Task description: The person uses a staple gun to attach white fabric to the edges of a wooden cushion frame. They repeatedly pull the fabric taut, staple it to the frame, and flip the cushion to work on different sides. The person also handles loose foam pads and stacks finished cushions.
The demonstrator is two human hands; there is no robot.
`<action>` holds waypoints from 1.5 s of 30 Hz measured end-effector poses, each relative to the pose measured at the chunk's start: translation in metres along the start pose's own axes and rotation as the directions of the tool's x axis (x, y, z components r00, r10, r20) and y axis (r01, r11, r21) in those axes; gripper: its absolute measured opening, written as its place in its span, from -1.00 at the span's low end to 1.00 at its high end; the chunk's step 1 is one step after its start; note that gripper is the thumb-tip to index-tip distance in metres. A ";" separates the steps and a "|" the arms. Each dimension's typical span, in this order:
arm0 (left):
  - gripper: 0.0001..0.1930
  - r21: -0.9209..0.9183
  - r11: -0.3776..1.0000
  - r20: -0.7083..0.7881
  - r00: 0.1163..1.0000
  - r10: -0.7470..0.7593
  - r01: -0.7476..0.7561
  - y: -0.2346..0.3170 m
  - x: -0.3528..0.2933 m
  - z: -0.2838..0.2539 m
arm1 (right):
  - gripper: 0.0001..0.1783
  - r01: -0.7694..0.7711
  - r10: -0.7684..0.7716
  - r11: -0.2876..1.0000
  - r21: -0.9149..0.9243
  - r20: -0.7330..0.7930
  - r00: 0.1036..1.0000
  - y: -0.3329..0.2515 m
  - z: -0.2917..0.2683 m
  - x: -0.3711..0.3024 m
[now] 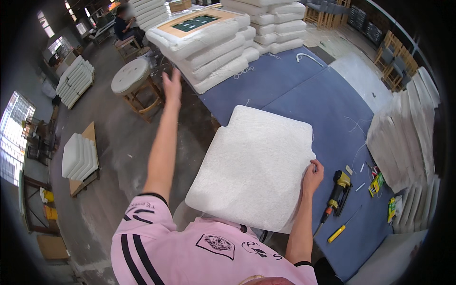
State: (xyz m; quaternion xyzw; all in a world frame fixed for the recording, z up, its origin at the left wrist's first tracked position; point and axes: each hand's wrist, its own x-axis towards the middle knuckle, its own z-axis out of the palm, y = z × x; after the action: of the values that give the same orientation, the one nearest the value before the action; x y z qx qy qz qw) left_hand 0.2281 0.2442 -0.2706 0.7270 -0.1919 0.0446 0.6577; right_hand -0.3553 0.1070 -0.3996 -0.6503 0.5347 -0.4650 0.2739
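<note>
A white upholstered chair seat (256, 166) with notched far corners lies in front of me, over the near edge of the blue-topped table (285, 88) and close against my body. At its right edge my right hand (312, 176) is closed, its fingers curled around the rim. My left arm stretches far out to the left. My left hand (172, 88) is open there, fingers apart and holding nothing, close beside a stack of white seats (209, 59). The topmost seat in that stack shows a wooden frame with dark green webbing (192, 23).
A pneumatic stapler (339, 192), a yellow-handled screwdriver (337, 233) and small yellow-green packets (376, 184) lie on the table's right. Fabric-like pieces (401, 133) are stacked beyond. A round stool (131, 78) stands left; another person (124, 28) sits far off.
</note>
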 end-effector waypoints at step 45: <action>-0.30 0.385 0.908 0.692 0.703 -0.167 -0.163 -0.080 -0.222 0.014 | -0.85 -0.049 0.048 0.994 -0.093 -0.015 0.999 -0.017 0.010 -0.002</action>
State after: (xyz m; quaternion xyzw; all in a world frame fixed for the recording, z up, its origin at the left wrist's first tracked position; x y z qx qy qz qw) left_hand 0.0473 0.2840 -0.4178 0.8106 -0.4157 -0.1998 0.3608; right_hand -0.3389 0.1121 -0.3896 -0.6463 0.5733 -0.4367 0.2509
